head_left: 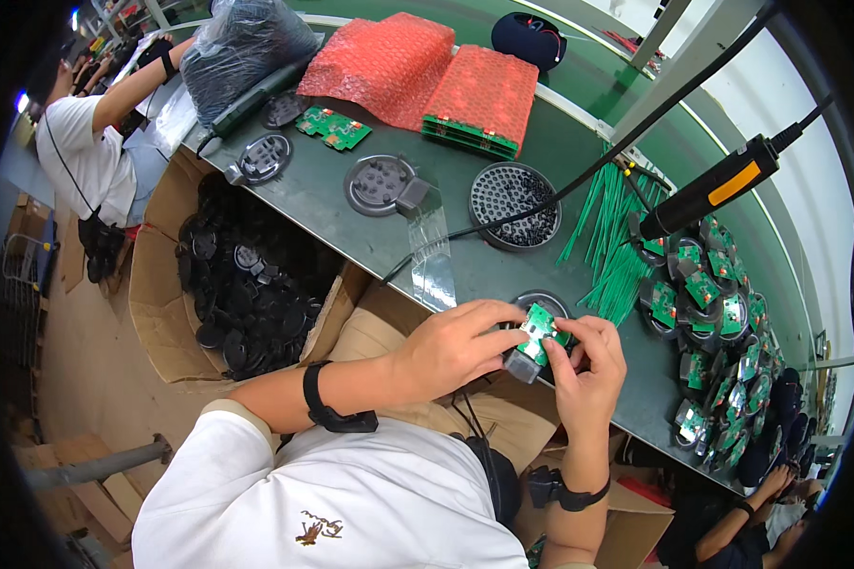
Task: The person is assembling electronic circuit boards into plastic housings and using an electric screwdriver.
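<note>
Green circuit board (539,325), pinched from both sides
Left hand (457,349) and right hand (586,370) curl nearly closed on it, over a round black plastic housing (544,297).

No legible text (just small, unclear brown script (323,520) on the white shirt (389,488)).

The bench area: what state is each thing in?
Green board, held by the left hand and right hand
Cardboard box, open, holding black parts
Round tray, uncovered, holding small black pieces
Green strips, lying spread out
Black tool, tilted
Red bubble wrap, lying over stacked boards
</note>
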### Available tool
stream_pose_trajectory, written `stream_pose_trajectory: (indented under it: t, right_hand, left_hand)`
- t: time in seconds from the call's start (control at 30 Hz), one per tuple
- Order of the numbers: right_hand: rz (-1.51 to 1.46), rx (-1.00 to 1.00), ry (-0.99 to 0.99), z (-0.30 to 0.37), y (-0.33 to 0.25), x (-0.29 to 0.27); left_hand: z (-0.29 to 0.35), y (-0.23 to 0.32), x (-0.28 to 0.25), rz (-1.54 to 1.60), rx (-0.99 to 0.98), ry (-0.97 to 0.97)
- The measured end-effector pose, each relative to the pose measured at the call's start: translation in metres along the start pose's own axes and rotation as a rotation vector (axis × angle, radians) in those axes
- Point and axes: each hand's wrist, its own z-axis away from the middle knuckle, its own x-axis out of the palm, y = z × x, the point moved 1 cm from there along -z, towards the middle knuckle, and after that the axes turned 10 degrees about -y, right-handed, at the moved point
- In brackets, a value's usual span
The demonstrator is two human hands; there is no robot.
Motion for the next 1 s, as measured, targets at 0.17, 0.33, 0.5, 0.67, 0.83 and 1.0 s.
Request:
stream_pose_trajectory:
  t: [0.17,0.33,0.5,0.67,0.83,1.0]
  right_hand:
    - [-0.036,0.019,0.007,-0.003,-0.007,-0.009]
    - [-0.108,-0.247,-0.064,-0.005,-0.012,-0.01]
    - [-0.06,-0.233,0.043,0.0,-0.007,-0.002]
    - [-0.082,-0.216,0.056,0.002,-0.005,-0.001]
    - [-0.098,-0.219,0.052,0.002,-0.005,-0.001]
    - [-0.1,-0.228,0.034,0.003,-0.006,-0.001]
  left_hand:
    - [-0.012,0.002,-0.006,-0.001,0.022,0.044]
    - [-0.027,0.004,-0.018,0.071,-0.051,0.129]
    - [-0.032,0.014,-0.015,0.112,-0.122,0.05]
    - [-0.033,0.018,-0.011,0.102,-0.121,0.087]
    - [-0.033,0.02,-0.01,0.077,-0.131,0.079]
    - [-0.035,0.021,-0.01,0.045,-0.083,0.1]
